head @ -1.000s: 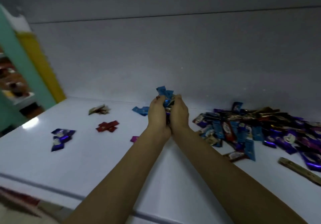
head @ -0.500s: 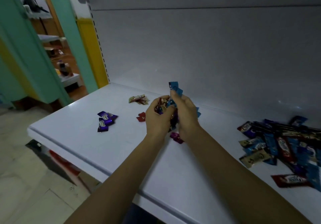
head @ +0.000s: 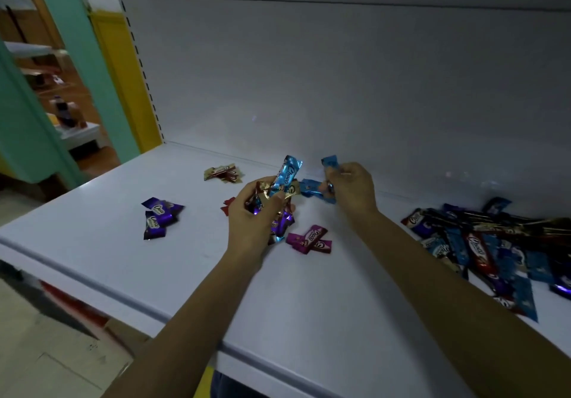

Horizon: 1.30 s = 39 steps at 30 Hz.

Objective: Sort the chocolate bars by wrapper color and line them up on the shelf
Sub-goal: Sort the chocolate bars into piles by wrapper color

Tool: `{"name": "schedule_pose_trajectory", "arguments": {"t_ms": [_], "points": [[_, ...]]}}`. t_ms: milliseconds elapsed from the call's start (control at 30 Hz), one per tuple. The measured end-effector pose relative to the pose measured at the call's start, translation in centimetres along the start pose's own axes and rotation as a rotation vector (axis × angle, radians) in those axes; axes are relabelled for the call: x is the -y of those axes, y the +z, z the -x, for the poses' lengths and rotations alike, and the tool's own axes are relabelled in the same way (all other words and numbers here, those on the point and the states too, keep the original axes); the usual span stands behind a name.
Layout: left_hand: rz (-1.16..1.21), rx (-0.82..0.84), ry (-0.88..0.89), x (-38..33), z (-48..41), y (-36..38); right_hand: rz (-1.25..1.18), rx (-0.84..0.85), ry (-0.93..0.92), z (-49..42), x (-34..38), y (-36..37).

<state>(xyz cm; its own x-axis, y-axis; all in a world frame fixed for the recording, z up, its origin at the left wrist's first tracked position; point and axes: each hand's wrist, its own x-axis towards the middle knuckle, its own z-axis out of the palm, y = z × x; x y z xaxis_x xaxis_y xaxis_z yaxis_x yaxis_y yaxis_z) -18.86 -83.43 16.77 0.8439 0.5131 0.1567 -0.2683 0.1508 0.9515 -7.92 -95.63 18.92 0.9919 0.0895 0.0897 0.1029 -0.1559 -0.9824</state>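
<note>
I see hands apart; L hand [head: 253, 221] grips a mixed bunch of bars [head: 282, 178]; R hand [head: 352, 189] pinches one blue bar [head: 329, 162], approx upright; blue group [head: 310, 187] lies on the shelf [head: 173, 274] just beside R hand (nearer than L).

The left hand [head: 253, 215] hides most red bars [head: 227, 206] and much of its bundle [head: 285, 173]; the right hand [head: 352, 190] half hides its blue bar [head: 330, 163]; the right edge cuts the mixed pile [head: 482, 243]
</note>
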Motion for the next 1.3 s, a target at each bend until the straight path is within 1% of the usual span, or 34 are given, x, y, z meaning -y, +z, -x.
{"name": "schedule_pose_trajectory", "arguments": {"t_ms": [67, 100, 300, 333, 400, 433, 467, 533, 567, 600, 633, 700, 767, 800, 833, 933, 967, 1000, 1067, 1100, 1133, 1200, 1233, 1267, 1300], "points": [[0.021, -0.007, -0.011, 0.2, -0.3, 0.0, 0.359, -0.059, -0.117, -0.8, -1.8, -0.8], [0.028, -0.011, -0.016, 0.3, -0.4, 0.0, 0.471, -0.07, -0.148, -1.1, -2.6, -0.9], [0.001, 0.024, 0.008, 0.5, -0.4, 0.0, 0.64, -0.042, -0.168, -1.9, -3.6, -0.2], [0.006, 0.02, 0.007, 0.6, -0.4, 0.0, 0.609, -0.061, -0.189, -1.7, -3.4, -0.1], [0.013, 0.016, 0.009, 0.5, -0.5, -0.1, 0.381, -0.048, -0.214, -0.7, -1.9, 0.4], [0.015, 0.019, 0.012, 0.5, -0.5, -0.1, 0.247, 0.016, -0.197, 0.0, -0.8, 0.6], [0.013, 0.022, 0.019, 0.4, -0.5, -0.1, 0.149, 0.12, -0.157, 0.6, 0.2, 0.9], [-0.013, 0.024, 0.036, 0.4, -0.4, 0.0, 0.066, 0.323, -0.096, 1.7, 1.6, 1.3], [-0.027, 0.028, 0.041, 0.4, -0.4, -0.1, 0.034, 0.379, -0.098, 2.0, 1.7, 1.5], [-0.031, 0.031, 0.043, 0.4, -0.4, -0.1, 0.004, 0.396, -0.099, 2.1, 1.8, 1.7], [-0.024, 0.031, 0.039, 0.5, -0.4, -0.1, -0.027, 0.384, -0.086, 2.0, 1.8, 1.9], [0.008, 0.032, 0.024, 0.4, -0.2, -0.2, -0.144, 0.324, -0.002, 1.3, 1.6, 2.2], [0.021, 0.035, 0.022, 0.2, 0.0, -0.3, -0.273, 0.209, 0.085, 0.2, 1.5, 1.8], [0.015, 0.034, 0.022, 0.3, -0.1, -0.3, -0.259, 0.133, 0.08, -0.5, 1.2, 1.5], [0.012, 0.033, 0.022, 0.3, -0.1, -0.3, -0.163, 0.06, 0.028, -1.2, 0.7, 1.1], [-0.008, 0.018, 0.02, 0.6, -0.4, -0.3, 0.342, -0.062, -0.24, -2.3, -1.3, -0.1], [-0.014, 0.012, 0.021, 0.7, -0.5, -0.3, 0.424, -0.071, -0.273, -2.5, -1.9, -0.3], [-0.015, 0.007, 0.023, 0.7, -0.5, -0.3, 0.44, -0.058, -0.266, -2.6, -2.4, -0.5], [-0.026, -0.009, 0.027, 0.8, -0.6, -0.3, 0.441, -0.01, -0.202, -2.8, -3.3, -0.6], [-0.037, -0.016, 0.029, 0.9, -0.6, -0.3, 0.478, 0.009, -0.183, -2.8, -3.7, -0.5], [-0.047, -0.022, 0.028, 0.9, -0.6, -0.3, 0.539, 0.011, -0.191, -2.7, -4.1, -0.5], [-0.043, -0.034, 0.018, 0.9, -0.7, -0.2, 0.615, -0.046, -0.303, -2.5, -4.7, -0.4], [-0.035, -0.04, 0.017, 0.9, -0.7, -0.3, 0.585, -0.07, -0.375, -2.1, -4.7, -0.3], [-0.029, -0.042, 0.021, 0.8, -0.7, -0.3, 0.496, -0.064, -0.415, -1.5, -4.2, -0.1], [-0.029, -0.044, 0.026, 0.8, -0.7, -0.3, 0.368, -0.014, -0.409, -0.9, -3.4, 0.1]]}}
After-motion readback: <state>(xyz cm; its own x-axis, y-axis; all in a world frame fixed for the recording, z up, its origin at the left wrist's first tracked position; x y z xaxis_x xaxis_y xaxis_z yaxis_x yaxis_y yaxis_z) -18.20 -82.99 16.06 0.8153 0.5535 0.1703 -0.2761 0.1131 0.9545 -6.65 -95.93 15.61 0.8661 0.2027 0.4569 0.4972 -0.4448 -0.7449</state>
